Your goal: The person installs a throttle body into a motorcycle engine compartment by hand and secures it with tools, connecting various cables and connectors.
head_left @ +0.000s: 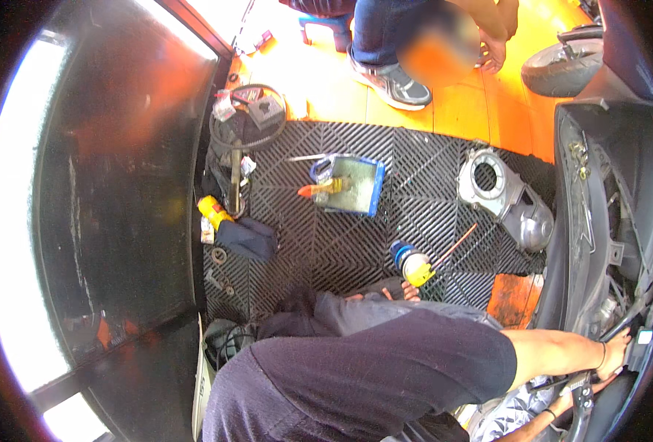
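At the far right stands a partly stripped scooter (573, 221), with dark body panels and exposed frame parts. My left arm stretches across to it, and my left hand (615, 352) is closed at its lower dark part; what lies in the fingers is hidden. Just below, my right hand (597, 387) reaches in beside a metal bracket (583, 398). Its fingers are partly covered, so their grip is unclear. A grey metal engine cover (514, 195) with a round opening lies on the mat left of the scooter.
On the black ribbed mat (289, 243) lie a blue tray (370, 195) with a paintbrush (326, 187), a spray can (409, 259) with a thin red straw, and a yellow-and-black tool (216, 212). A belt (286, 121) rings small packages. Another person's shoe (404, 87) and a wheel (558, 70) stand beyond.
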Demonstrator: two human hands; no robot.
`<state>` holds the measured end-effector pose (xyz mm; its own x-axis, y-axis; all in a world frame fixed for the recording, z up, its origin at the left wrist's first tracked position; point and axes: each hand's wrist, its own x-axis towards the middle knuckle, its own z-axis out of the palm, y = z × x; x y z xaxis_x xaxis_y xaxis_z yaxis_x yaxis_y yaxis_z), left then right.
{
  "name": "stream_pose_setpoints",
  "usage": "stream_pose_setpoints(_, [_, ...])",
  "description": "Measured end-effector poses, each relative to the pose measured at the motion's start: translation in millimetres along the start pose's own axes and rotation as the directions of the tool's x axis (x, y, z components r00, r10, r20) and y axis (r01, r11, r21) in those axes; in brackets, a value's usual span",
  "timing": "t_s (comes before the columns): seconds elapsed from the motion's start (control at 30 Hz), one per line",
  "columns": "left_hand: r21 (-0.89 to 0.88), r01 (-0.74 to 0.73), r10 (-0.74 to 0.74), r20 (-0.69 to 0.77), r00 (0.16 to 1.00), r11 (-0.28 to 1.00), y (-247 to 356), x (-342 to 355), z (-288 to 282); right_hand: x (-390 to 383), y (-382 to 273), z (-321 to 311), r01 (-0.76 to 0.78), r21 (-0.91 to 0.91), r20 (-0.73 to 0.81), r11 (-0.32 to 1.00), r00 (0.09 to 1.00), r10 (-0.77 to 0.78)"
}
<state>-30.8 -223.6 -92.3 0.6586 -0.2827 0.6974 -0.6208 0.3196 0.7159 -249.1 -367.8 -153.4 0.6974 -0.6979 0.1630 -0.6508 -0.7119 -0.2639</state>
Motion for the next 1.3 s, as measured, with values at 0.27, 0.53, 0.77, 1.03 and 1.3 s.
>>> stream_pose_setpoints(0.27, [-0.042,-0.049,0.027,-0.412,0.911,0.998,-16.5,36.1,4.0,27.4,-45.3,33.1,0.037,0.003,-0.012,0.999,0.999,-0.037])
stream_pose_setpoints(0.53, [-0.170,0.145,-0.100,0.250,0.963,0.975,28.1,-15.0,-32.9,-23.0,4.1,29.3,-0.066,-0.010,-0.043,0.998,0.997,0.065])
stream_pose_setpoints(0.77, [-0.057,0.082,-0.076,0.098,0.992,0.995,7.9,0.2,-40.2,16.6,14.7,47.4,0.057,0.023,-0.022,0.998,0.998,-0.056])
stream_pose_setpoints(1.03, [0.097,-0.140,0.144,-0.038,0.989,0.985,2.4,2.6,-48.9,22.6,6.5,58.0,0.181,0.070,-0.067,0.981,0.982,-0.177])
stream_pose_setpoints(1.3, [0.039,-0.089,0.072,0.314,0.947,0.995,10.3,8.9,-82.2,2.7,-79.0,45.4,0.292,0.131,-0.258,0.947,0.933,-0.252])
